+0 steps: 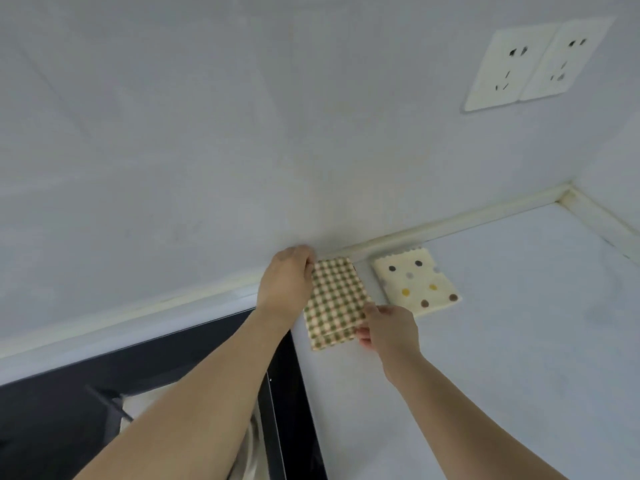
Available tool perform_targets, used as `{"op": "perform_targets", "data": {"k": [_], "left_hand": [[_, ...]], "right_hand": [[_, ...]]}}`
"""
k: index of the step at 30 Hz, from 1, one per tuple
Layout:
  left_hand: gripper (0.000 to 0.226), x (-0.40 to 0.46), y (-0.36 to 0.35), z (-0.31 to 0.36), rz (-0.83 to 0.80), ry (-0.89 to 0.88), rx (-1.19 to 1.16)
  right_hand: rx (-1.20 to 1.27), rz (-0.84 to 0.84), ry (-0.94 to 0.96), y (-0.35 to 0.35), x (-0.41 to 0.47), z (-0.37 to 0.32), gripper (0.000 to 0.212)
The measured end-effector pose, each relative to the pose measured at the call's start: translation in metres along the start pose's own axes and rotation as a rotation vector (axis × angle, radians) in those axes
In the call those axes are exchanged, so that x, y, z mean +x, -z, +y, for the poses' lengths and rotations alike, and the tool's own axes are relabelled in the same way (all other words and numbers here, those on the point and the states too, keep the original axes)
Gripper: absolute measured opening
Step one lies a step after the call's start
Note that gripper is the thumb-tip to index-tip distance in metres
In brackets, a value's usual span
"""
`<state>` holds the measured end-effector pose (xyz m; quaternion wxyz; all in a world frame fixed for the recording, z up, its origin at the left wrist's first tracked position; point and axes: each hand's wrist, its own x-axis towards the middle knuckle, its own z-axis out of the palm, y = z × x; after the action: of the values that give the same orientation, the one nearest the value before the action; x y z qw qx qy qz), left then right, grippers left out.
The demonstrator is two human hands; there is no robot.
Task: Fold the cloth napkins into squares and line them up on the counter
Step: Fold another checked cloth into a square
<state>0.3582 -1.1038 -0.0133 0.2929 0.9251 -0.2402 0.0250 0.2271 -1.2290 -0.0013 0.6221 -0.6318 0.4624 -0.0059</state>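
A folded green-and-cream checked napkin [335, 303] lies on the pale counter [502, 323] close to the back wall. My left hand [287, 282] grips its far left corner with curled fingers. At its near right corner my right hand [388, 329] pinches the edge. Just to the right lies a folded cream napkin with coloured dots [415, 282], a small gap apart from the checked one. More pale cloth [145, 407] shows at the lower left, partly hidden under my left forearm.
A black glass hob [69, 393] fills the lower left, its edge running beside the checked napkin. Two white wall sockets [530, 60] sit high on the back wall. A raised cream ledge [450, 223] borders the counter at the wall and right corner.
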Motion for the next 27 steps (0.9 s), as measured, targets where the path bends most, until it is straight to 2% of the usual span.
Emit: {"op": "perform_targets", "data": {"k": [6,10,14,15,17,19,22,25,27], "left_hand": [[0.008,-0.001,-0.03,-0.005,-0.008,-0.106,0.25],[0.024,-0.007,-0.044,-0.013,0.016,-0.155,0.432],[0.028,-0.021,-0.035,-0.001,0.052,-0.093,0.429],[0.031,-0.028,-0.03,0.004,0.008,-0.083,0.431],[0.04,-0.042,-0.02,0.013,-0.181,-0.075,0.495],[0.046,-0.053,-0.007,0.018,-0.293,-0.013,0.522],[0.049,-0.07,0.027,0.031,-0.214,0.006,0.457],[0.045,-0.105,0.067,0.044,-0.084,-0.045,0.364],[0.044,-0.135,0.093,0.042,-0.04,-0.06,0.342]], "right_hand": [[-0.103,0.01,0.01,-0.001,0.016,0.02,0.03],[-0.23,0.012,0.07,-0.006,0.026,0.029,0.027],[-0.322,0.004,0.062,-0.005,0.022,0.024,0.026],[-0.355,-0.006,0.062,-0.003,0.016,0.02,0.024],[-0.411,-0.025,0.058,0.003,0.001,0.01,0.02],[-0.479,-0.026,0.09,0.01,-0.018,0.002,0.027],[-0.637,0.026,0.31,0.016,-0.054,-0.008,0.042],[-0.827,0.031,0.624,0.014,-0.098,-0.013,0.047],[-0.864,-0.001,0.782,0.005,-0.128,-0.013,0.048]]}}
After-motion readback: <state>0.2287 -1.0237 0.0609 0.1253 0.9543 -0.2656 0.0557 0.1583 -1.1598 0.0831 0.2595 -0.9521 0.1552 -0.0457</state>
